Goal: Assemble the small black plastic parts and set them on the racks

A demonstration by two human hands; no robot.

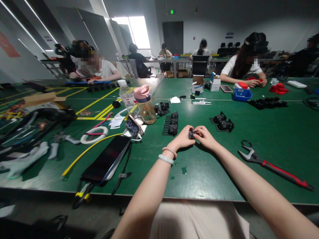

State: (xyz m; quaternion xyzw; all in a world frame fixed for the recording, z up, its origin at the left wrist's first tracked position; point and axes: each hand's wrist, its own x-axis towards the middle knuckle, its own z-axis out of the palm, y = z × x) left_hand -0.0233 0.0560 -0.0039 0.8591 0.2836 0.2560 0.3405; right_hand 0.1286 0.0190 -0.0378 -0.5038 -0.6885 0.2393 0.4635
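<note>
Between my two hands, low over the green table, is a small black blocky part [191, 134]. My left hand [184, 136] wraps its fingers around the part's left side. At the right side, the fingertips of my right hand [203, 136] pinch against it. Finer detail of the part is too small to make out. Left of my hands lies a black comb-like rack [170, 124] bearing several similar black parts. Beyond my right hand sits another group of black parts [221, 122].
A large wrench with red-and-black handles [276, 170] lies at right. On the left are a black tablet-like device [107, 161], a propped phone [133, 126], a pink-lidded bottle [147, 108] and a cable coil [94, 135]. A blue bin [242, 95] stands near a co-worker across the table.
</note>
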